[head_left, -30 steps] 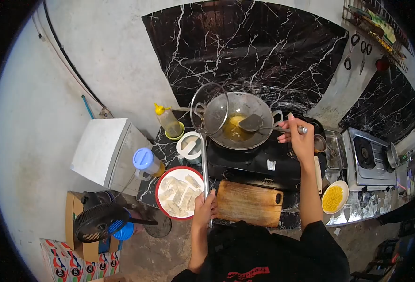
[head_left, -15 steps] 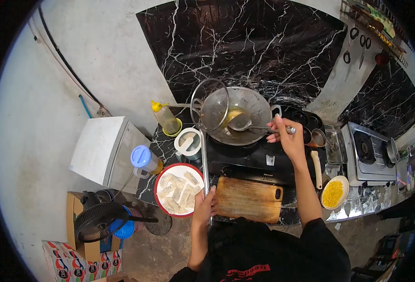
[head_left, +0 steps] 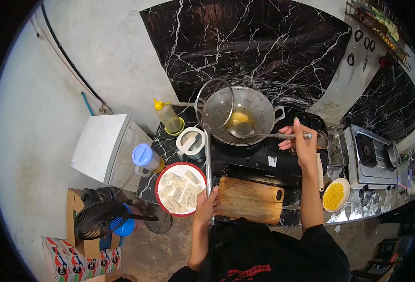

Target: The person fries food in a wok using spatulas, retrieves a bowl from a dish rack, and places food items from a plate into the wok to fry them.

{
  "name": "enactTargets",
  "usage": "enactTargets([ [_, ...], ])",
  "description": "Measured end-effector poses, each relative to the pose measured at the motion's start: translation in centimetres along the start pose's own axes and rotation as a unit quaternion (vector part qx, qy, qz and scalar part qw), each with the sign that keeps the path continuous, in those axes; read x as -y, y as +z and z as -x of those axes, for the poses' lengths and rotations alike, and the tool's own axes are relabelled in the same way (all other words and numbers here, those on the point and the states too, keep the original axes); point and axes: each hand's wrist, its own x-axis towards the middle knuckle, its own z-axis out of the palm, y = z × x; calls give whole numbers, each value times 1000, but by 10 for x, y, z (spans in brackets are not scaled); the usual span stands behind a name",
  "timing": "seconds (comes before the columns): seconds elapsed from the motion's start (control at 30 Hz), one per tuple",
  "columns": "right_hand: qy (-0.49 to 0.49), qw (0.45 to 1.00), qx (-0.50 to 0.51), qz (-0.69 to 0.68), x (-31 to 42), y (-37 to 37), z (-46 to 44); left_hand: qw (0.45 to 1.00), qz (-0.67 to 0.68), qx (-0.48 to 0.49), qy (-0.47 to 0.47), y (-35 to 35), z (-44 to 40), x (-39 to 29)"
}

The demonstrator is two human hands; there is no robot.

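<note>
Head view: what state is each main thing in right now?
Grey metal wok: yellow liquid inside
Round wire-mesh strainer: held by left hand
Long-handled metal spatula: head in wok, right hand gripping
Red-rimmed white plate: holding pale pieces
Cream oval bowl: holding yellow bits
Rectangular brown wooden board: lying flat
Blue-lidded plastic pitcher: lid on

The left hand (head_left: 206, 207) was curled closed, the left forearm (head_left: 198, 244) trailing behind its fingers. The right hand (head_left: 301, 139) was farther forward, lightly gripping, one finger extended ahead of the others, the right forearm (head_left: 312, 199) nearly straight behind them.
</note>
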Motion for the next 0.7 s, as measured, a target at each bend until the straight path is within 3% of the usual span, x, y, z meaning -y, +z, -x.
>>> enactTargets([
  [0.23,-27,999,-29,-18,-10,-1,-6,1000,-10,-4,-2,2,0,1],
  [0.7,6,997,-29,-75,-31,5,0,1000,13,-9,7,-3,5,0],
])
